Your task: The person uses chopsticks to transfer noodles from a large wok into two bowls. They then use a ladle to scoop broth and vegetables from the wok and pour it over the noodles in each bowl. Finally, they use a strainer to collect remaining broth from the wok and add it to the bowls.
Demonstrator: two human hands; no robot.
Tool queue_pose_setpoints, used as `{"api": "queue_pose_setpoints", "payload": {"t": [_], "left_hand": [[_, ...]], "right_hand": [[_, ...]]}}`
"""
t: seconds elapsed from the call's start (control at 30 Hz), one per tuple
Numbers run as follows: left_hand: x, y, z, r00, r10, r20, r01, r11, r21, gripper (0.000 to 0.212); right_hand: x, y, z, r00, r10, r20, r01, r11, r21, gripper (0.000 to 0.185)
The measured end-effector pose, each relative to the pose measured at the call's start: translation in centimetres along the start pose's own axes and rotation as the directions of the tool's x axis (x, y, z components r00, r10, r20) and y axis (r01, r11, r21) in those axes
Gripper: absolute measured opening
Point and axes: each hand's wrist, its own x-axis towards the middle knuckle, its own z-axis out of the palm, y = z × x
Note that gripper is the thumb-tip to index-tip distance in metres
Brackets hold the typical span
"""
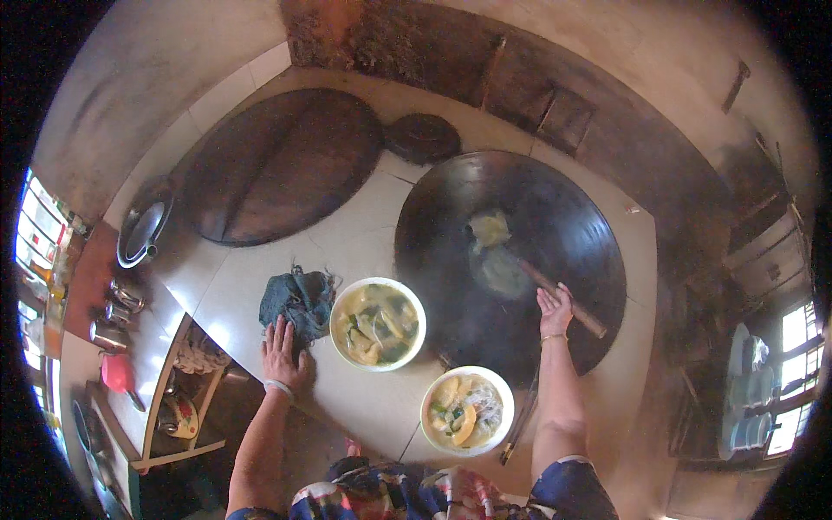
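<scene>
My left hand [284, 356] rests with its fingers spread on a crumpled dark blue-green cloth [296, 300] on the tiled stove top. My right hand [554, 311] holds the wooden handle [585, 318] of a cooking utensil that reaches into a large dark wok [448, 260]. The utensil's head is blurred in the wok, beside a pale yellowish patch [491, 229] that I cannot identify. Between my hands stands a white bowl [334, 325] of soup with greens and pale yellow pieces. Nearer my body is a second white bowl [426, 422] with noodles, greens and yellow slices.
A large round wooden lid [286, 166] covers the stove's far left, next to a smaller dark round lid [423, 138]. Thin dark sticks [520, 422] lie right of the nearer bowl. Metal cups [109, 335], a pink container [117, 372] and a basin [144, 227] stand on the left.
</scene>
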Motion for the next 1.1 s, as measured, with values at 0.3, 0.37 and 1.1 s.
{"api": "queue_pose_setpoints", "payload": {"t": [0.3,0.37,1.1], "left_hand": [[0.0,0.1,-0.3,1.000,0.004,0.000,-0.004,1.000,-0.018,0.067],[-0.1,-0.4,-0.1,0.999,0.037,-0.026,-0.036,0.999,0.002,0.067],[-1.4,-0.5,-0.2,0.997,0.063,-0.041,-0.063,0.998,0.012,0.059]], "right_hand": [[-1.0,-2.4,2.9,0.992,-0.026,0.121,0.021,0.999,0.041,0.031],[-2.5,-3.8,3.2,0.988,-0.050,0.149,0.042,0.998,0.055,0.032],[-34.1,-23.1,-6.5,0.980,-0.196,-0.045,0.180,0.955,-0.238,0.034]]}}
